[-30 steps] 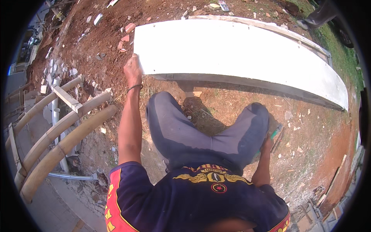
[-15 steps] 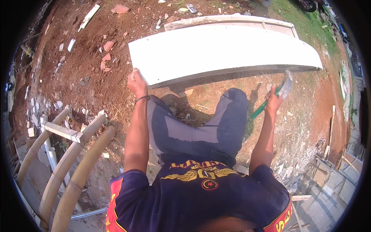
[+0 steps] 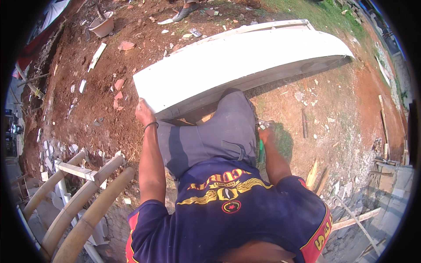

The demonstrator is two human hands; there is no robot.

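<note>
A long white panel (image 3: 237, 61) with a curved-looking outline and a grey wooden underside lies across in front of my knees. My left hand (image 3: 144, 112) is closed round its near left corner. Beside my right thigh, my right hand (image 3: 267, 136) is wrapped round the green handle of a hammer (image 3: 262, 151). The hammer's head is partly hidden and hard to make out against the ground. My right hand is apart from the panel, and one of my knees is close against the panel's near edge.
Bamboo poles (image 3: 83, 199) joined by a wooden crosspiece stand at lower left. A bucket (image 3: 103, 25) sits at far left, and another person's shoe (image 3: 186, 12) shows at the top. Broken tiles (image 3: 118, 90) and rubble litter the reddish soil. Wood pieces (image 3: 312, 175) lie at right.
My right hand has moved with the hammer from near the panel's right part down beside my thigh. My left hand keeps its corner. The view has shifted, bringing in the bucket and shoe.
</note>
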